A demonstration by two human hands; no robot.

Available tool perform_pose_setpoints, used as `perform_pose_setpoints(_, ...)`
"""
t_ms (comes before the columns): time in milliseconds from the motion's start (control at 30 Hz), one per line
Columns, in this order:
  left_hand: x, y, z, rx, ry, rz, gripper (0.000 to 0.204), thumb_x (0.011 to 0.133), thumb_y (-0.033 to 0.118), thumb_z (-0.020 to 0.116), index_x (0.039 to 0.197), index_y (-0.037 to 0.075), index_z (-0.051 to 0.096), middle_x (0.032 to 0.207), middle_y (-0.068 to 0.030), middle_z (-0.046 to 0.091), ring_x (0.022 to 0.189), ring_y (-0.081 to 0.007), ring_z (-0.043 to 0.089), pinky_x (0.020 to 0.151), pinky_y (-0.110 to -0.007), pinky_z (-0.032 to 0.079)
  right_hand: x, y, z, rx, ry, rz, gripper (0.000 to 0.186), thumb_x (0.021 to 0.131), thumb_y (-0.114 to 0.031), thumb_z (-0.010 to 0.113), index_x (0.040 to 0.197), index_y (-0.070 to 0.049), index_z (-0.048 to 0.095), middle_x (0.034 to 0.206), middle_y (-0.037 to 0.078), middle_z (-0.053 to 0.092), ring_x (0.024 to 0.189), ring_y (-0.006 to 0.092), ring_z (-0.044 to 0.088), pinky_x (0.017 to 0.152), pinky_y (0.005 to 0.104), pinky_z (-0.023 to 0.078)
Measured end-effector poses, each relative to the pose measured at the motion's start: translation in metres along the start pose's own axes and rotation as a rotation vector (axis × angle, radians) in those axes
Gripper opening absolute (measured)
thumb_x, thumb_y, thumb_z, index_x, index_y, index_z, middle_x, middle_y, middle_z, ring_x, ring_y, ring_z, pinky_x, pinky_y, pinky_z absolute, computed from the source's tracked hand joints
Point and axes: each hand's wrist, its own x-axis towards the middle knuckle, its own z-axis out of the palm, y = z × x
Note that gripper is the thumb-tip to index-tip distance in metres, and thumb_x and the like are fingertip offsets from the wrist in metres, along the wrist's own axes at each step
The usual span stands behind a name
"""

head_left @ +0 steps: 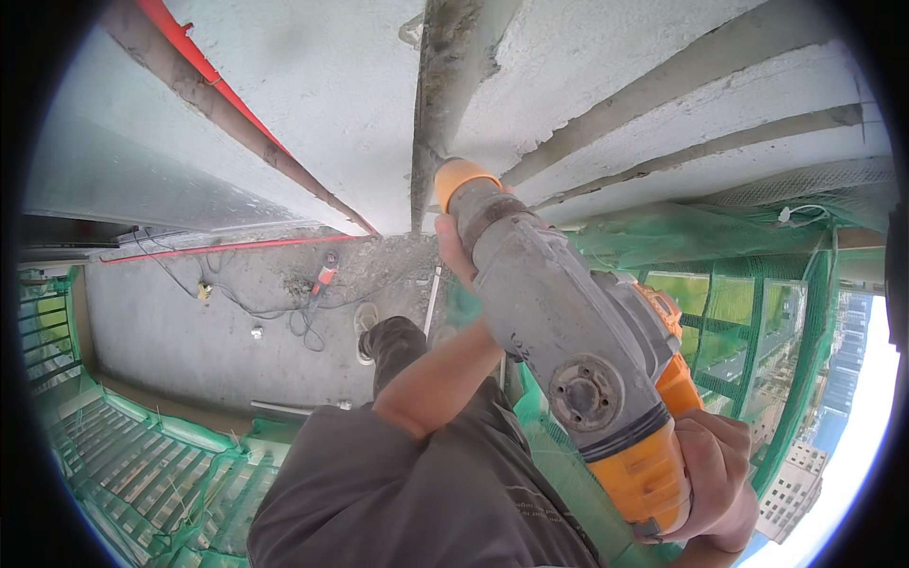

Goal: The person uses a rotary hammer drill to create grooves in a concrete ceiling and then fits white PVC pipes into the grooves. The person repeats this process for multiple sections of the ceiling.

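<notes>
A dusty grey and orange rotary hammer drill (568, 341) points at a vertical groove (437, 104) cut in a pale concrete wall (322, 95). My right hand (715, 478) grips its orange rear handle at the lower right. My left hand (453, 248) holds the front of the drill, just behind its orange nose, mostly hidden by the tool body. The drill bit is hidden against the groove. My leg in grey trousers (398, 350) and one shoe (365, 327) stand on the concrete slab below.
On the slab (170, 331) lie a second power tool with a red handle (324, 276), black cables (256, 308) and rubble near the wall. Green safety netting (757, 331) and a railing (142, 464) edge the slab; buildings show far below at right. A red pipe (218, 80) runs along the wall.
</notes>
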Motion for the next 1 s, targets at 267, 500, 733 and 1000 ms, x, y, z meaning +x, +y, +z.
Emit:
perform_pose_setpoints(267,0.024,-0.008,0.044,-0.024,0.256,0.083,0.093,0.087,0.091,0.048,0.133,0.011,0.061,0.115,-0.0142,0.07,0.098,-0.0303,0.066,0.083,-0.045,0.055,0.045,-0.028,-0.046,-0.257,-0.004,0.119,0.05,0.044,-0.021,0.08,0.089,-0.005,0.066,0.074,0.006,0.061,0.06,0.0252,0.052,0.062,0.0358,0.042)
perform_pose_setpoints(500,0.044,-0.016,0.066,-0.053,0.483,0.121,0.089,0.088,0.092,0.046,0.12,0.011,0.066,0.115,-0.0092,0.069,0.102,-0.0242,0.065,0.089,-0.04,0.054,0.078,-0.046,-0.069,-0.215,-0.083,0.336,0.047,0.048,-0.01,0.078,0.093,-0.004,0.064,0.076,0.006,0.058,0.066,0.0234,0.05,0.064,0.0328,0.04)
perform_pose_setpoints(733,0.043,-0.038,0.07,-0.021,0.336,0.031,0.088,0.088,0.092,0.042,0.115,0.012,0.065,0.115,-0.0019,0.067,0.108,-0.0205,0.064,0.097,-0.038,0.053,0.069,-0.051,-0.082,-0.151,-0.021,0.125,0.054,0.062,0.002,0.079,0.113,0.003,0.063,0.086,0.013,0.063,0.068,0.0248,0.059,0.063,0.0345,0.045)
perform_pose_setpoints(1000,-0.078,-0.027,0.021,0.123,0.385,-0.267,0.082,0.091,0.087,0.048,0.107,0.009,0.066,0.098,-0.01,0.072,0.087,-0.0254,0.07,0.085,-0.042,0.058,-0.104,-0.006,0.05,0.087,0.214,0.171,0.04,0.057,-0.006,0.077,0.094,0.005,0.065,0.072,0.01,0.062,0.053,0.0255,0.058,0.052,0.0318,0.047)
